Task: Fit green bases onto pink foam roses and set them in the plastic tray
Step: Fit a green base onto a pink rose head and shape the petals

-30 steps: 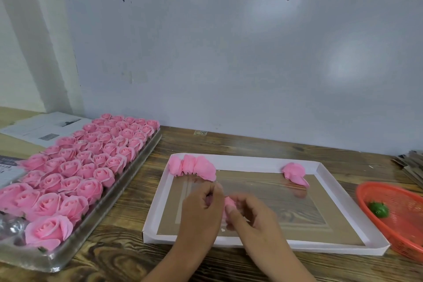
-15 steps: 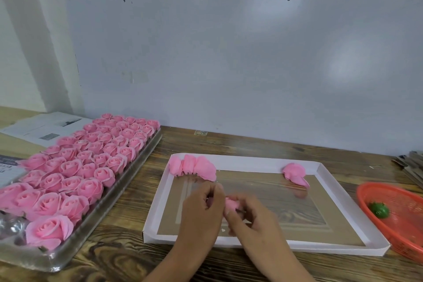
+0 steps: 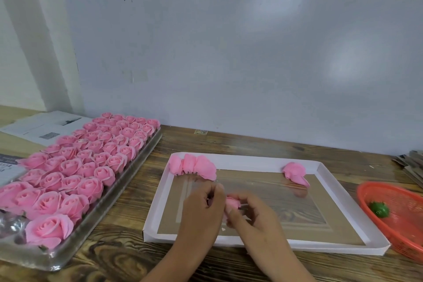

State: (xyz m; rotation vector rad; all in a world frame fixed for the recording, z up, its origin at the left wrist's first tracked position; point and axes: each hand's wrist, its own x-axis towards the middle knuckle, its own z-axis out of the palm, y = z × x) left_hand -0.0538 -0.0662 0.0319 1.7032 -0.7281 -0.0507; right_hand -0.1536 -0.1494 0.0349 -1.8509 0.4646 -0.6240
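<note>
Both my hands meet over the white cardboard lid (image 3: 338, 245) in front of me. My right hand (image 3: 251, 215) pinches a small pink foam rose (image 3: 231, 204). My left hand (image 3: 202, 210) has its fingertips curled against the same rose from the left; what they hold is hidden. A clear plastic tray (image 3: 68, 256) at the left is packed with several finished pink roses (image 3: 68, 167). One green base (image 3: 379, 209) lies in the orange basket (image 3: 402, 240) at the right.
Inside the lid lie a row of three pink foam pieces (image 3: 194, 166) at the back left and one loose pink piece (image 3: 295, 173) at the back right. Papers (image 3: 45, 126) lie behind the tray. A stack of flat sheets (image 3: 412, 165) sits at the far right.
The rose between my fingers has turned and shifted slightly right; my hands have stayed in the same spot, working it with small finger moves.
</note>
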